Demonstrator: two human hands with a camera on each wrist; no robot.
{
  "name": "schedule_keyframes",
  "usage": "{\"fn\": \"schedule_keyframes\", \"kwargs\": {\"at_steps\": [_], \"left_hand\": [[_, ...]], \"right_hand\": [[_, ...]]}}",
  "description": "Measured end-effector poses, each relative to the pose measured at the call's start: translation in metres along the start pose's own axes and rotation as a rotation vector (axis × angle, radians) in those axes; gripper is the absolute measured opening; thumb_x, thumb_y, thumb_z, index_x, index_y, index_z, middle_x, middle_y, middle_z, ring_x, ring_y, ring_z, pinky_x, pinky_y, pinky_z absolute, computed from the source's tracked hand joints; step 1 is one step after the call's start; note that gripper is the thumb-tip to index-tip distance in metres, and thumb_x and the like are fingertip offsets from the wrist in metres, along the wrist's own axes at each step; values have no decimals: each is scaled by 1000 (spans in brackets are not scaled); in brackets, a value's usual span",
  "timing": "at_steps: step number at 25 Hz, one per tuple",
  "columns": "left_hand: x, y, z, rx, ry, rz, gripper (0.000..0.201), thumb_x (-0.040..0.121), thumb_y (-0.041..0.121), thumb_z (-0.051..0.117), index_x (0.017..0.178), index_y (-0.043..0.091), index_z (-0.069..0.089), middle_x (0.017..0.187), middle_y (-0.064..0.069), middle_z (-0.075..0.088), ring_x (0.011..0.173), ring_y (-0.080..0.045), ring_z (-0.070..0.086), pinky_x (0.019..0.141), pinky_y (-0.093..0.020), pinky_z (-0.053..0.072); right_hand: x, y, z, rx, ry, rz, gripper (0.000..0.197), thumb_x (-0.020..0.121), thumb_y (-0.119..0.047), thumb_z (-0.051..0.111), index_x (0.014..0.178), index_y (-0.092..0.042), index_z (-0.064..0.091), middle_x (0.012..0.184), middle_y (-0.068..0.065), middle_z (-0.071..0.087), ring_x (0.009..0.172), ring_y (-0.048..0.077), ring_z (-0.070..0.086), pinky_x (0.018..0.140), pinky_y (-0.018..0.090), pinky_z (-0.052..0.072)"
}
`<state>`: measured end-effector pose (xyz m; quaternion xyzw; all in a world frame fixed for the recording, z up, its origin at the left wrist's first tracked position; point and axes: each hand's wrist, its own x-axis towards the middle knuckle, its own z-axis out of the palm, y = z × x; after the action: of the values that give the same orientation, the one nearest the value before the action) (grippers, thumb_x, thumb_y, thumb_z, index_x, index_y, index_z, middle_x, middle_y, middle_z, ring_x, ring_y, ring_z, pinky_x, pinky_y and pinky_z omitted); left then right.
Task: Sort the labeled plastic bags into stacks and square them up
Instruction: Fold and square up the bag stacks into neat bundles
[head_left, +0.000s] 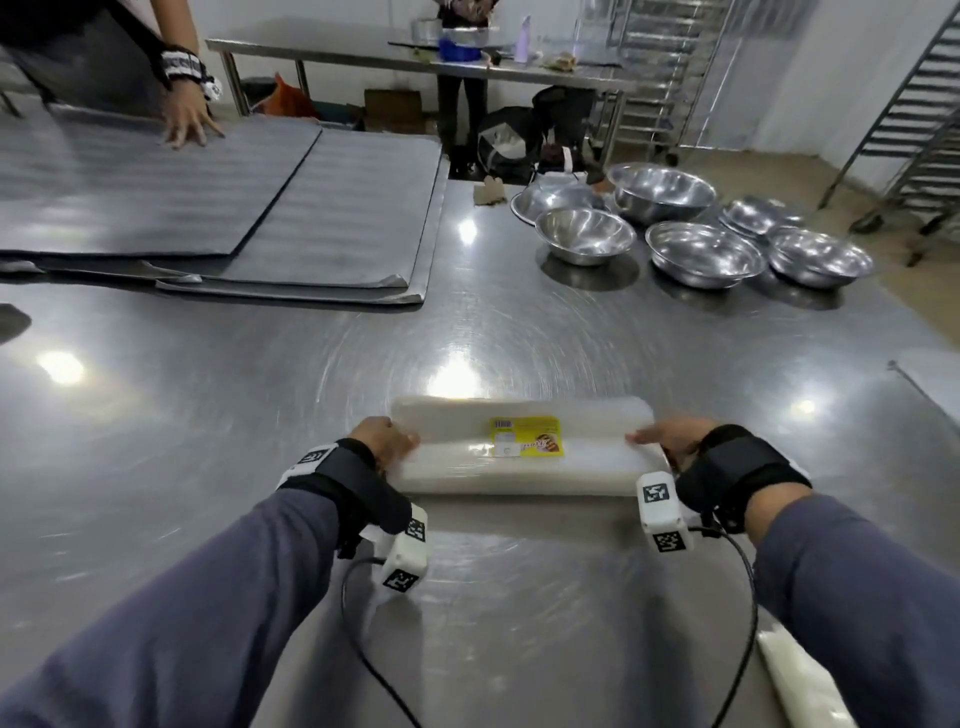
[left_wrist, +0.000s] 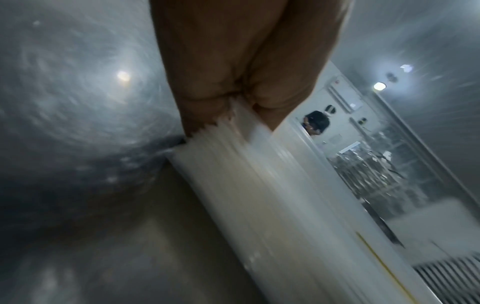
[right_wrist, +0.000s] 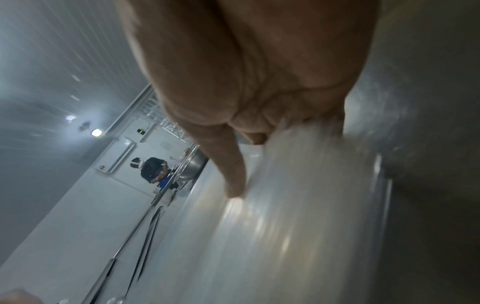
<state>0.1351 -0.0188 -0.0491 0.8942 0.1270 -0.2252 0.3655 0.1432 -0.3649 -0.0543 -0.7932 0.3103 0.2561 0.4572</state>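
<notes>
1. The stack of plastic bags (head_left: 524, 452) lies on the steel table (head_left: 260, 426) at about 6 o'clock in the head view, long side running left to right, directly in front of the person.
2. A yellow label (head_left: 527, 435) sits on top of the stack near its middle, with a small white sticker touching the label's near-left corner.
3. The left hand (head_left: 387, 439) grips the stack's left end; the left wrist view shows the thumb and fingers (left_wrist: 207, 98) curled round the layered bag edges (left_wrist: 233, 164), pinching them.
4. The right hand (head_left: 667, 439) holds the right end; the right wrist view shows one finger (right_wrist: 231, 174) stretched straight along the top of the bags (right_wrist: 298, 205), the others curled at the end edge.
5. Both wrists carry black straps with white marker-tagged camera blocks and black cables.
6. At about 5 o'clock, at the table's near right edge, lies another white bundle of bags (head_left: 800, 680), apart from the held stack.
7. At about 1 to 2 o'clock, well apart from the stack, stands a cluster of steel bowls (head_left: 701, 249).
8. At about 10 to 11 o'clock lie overlapping grey sheets (head_left: 208, 208); another person's hand (head_left: 189, 122) rests flat on them, fingers spread.
9. Beyond the table at 12 o'clock stands a second steel table (head_left: 363, 49), with wire racks (head_left: 665, 67) toward 1 o'clock.
</notes>
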Motion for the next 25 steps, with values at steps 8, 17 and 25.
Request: {"fn": "schedule_keyframes", "kwargs": {"at_steps": [8,17,25], "left_hand": [[4,1,-15,-609,281,363,21,88,5,50,107,10,42,95,-5,55,86,-21,55,83,-34,44],[19,-32,1,-577,261,445,34,93,-8,42,126,-1,32,108,-7,44,103,-16,44,76,-9,34],[27,-27,-8,-604,223,478,31,96,0,44,125,4,34,101,-1,52,95,-12,52,80,-16,40]], "right_hand": [[-33,-26,27,376,381,-437,15,88,-3,59,103,1,58,114,23,59,97,26,58,94,41,45],[-14,10,69,675,378,-619,45,81,23,50,85,-22,48,79,-5,60,59,-11,58,64,4,46],[-10,4,55,699,347,-679,40,77,24,51,90,-14,52,69,-9,67,68,1,60,64,14,51]]}}
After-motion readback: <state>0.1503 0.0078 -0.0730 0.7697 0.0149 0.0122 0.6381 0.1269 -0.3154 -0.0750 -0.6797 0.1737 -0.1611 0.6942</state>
